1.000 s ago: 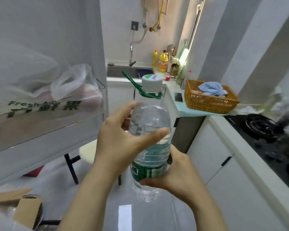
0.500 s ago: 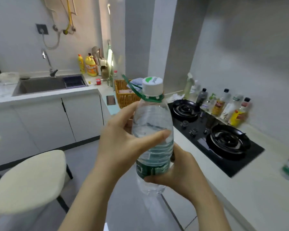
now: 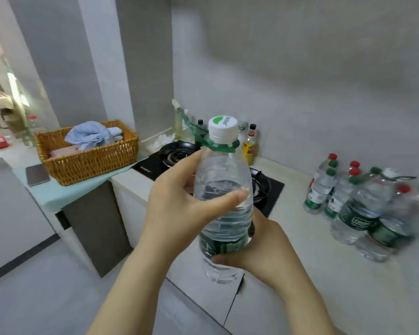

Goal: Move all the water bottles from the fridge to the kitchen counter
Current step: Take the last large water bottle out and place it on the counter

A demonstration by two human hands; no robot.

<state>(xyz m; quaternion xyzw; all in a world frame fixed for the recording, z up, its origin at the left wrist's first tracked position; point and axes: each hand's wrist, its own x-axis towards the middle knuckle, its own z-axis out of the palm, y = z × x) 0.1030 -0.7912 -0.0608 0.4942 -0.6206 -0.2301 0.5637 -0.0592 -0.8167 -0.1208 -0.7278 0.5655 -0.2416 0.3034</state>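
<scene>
I hold a large clear water bottle upright in front of me; it has a white cap, a green carry strap at the neck and a green label. My left hand grips its upper body, thumb across the front. My right hand grips it lower down, at the label. The bottle hangs in the air in front of the stove and the counter's edge. To the right, several water bottles with red, green and white caps stand together on the pale kitchen counter. The fridge is out of view.
A black gas stove sits behind the held bottle, with condiment bottles along the wall. At the left a wicker basket holds a blue cloth, and a phone lies beside it. White cabinets run below the counter.
My view has swung right, from the fridge past the sink to the stove and counter. The cluster of bottles has come into sight. Both hands keep the same hold on the bottle.
</scene>
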